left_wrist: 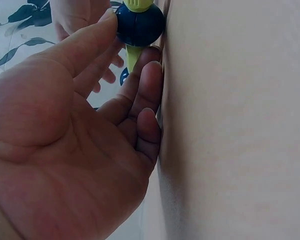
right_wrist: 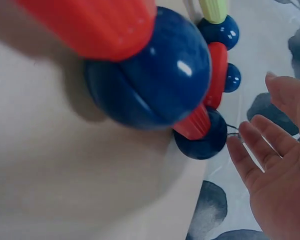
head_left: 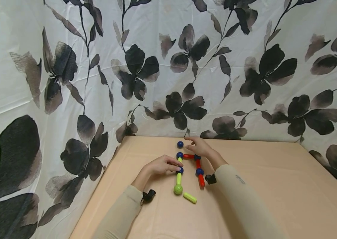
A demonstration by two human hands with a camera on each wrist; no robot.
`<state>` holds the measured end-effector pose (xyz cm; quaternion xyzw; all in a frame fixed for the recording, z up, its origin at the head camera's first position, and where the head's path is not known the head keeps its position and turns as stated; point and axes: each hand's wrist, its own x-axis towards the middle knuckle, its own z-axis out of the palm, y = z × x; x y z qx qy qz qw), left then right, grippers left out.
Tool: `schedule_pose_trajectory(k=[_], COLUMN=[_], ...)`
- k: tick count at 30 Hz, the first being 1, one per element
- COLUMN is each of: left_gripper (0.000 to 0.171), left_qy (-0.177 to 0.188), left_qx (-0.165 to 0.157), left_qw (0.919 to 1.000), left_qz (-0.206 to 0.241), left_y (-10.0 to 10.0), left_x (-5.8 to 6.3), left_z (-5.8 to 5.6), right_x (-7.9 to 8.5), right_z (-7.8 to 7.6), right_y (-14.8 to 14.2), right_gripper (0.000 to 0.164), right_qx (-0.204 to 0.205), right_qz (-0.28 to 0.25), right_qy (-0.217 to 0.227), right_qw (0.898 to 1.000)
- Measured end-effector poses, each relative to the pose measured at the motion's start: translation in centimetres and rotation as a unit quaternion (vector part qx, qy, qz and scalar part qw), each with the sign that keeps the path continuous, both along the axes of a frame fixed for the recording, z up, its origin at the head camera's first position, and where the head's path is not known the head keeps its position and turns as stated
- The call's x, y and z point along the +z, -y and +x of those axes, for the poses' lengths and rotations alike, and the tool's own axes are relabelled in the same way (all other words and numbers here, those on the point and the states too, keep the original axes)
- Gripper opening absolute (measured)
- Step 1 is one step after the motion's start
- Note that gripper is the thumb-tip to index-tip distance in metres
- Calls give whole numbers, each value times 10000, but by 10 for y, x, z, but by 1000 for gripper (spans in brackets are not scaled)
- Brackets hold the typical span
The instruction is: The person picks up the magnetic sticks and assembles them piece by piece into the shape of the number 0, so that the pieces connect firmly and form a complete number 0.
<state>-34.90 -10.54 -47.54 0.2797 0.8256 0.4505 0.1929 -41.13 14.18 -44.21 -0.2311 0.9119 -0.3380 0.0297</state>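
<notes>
With thumb and fingers, my left hand [head_left: 162, 165] pinches a blue ball [left_wrist: 140, 24] in the middle of a line of green rods on the table. One green rod [head_left: 178, 179] runs from it to a green ball [head_left: 178, 189] at the near end. At the far end a blue ball [head_left: 179, 155] joins a red rod [head_left: 188, 156], and further red rods [head_left: 201, 181] and blue balls [head_left: 199, 172] come down the right side. My right hand [head_left: 200, 147] holds nothing, fingers spread beyond the far right corner ball [right_wrist: 202, 135]. A separate blue ball [head_left: 180, 144] lies left of its fingertips.
A loose green rod [head_left: 190, 198] lies nearer than the joined pieces. The tan table [head_left: 276, 186] extends to both sides. Behind it hangs a white cloth [head_left: 162, 83] printed with dark flowers.
</notes>
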Motion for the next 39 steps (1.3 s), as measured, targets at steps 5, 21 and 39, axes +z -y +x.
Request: schedule_pose_trajectory(k=[5,21,39], left_gripper=[27,28,27], left_qy=[10,-11,7], left_qx=[-7,-87,-61], left_qw=[10000,9999,10000], left_qz=[20,51,72], left_y=[0,-2,1], left_x=[0,-1,0], left_z=[-1,0,1], right_x=[-3,3,-3], right_z=[-4,-5,-9], right_y=[10,32,35], right_gripper=[48,60,36], right_qx=[-91,277,-50], right_qz=[285,1070,1505], right_qy=[-13,564,-94], right_qw=[9996,9923,9885])
